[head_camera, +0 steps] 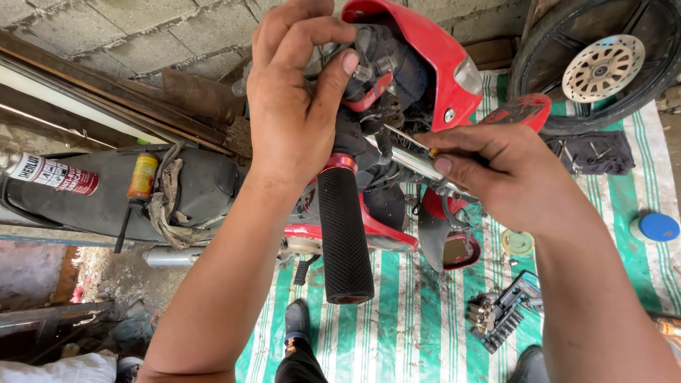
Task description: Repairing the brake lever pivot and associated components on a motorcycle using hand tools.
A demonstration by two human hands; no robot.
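Site is a rough workshop corner: grey block wall [142, 35] at 11 o'clock, a green-and-white striped tarpaulin [418, 312] spread on the ground under the work. A red motorcycle [425, 50] stands over it, front fairing at 12 o'clock.

My left hand [298, 106] is clamped over the switch housing [372, 67] at the inner end of the black handlebar grip [344, 234], thumb pressing the housing's side. My right hand [496, 170] pinches a slim screwdriver [408, 142], fingers closed on its shaft, tip directed into the housing area at 10 o'clock from that hand. The two hands sit near each other, apart, with the chrome lever [425, 167] between them. I cannot tell whether the tip is seated in a screw head; my own fingers hide it.

Risks noted:
- Tip slipping out of the fastener, in my judgement the main hazard: the left thumb lies just beside the line of thrust and would take the point.
- A loosened screw dropping onto the tarpaulin, where small parts already lie scattered near the socket set [500, 315] at 5 o'clock, and getting lost among them.
- Housing halves parting suddenly if the left grip relaxes, straining the wiring behind.
- The spray can [50, 174] and small bottle [142, 177] rest on the seat [198, 184] at 9 o'clock; shaking the bars could roll them off.
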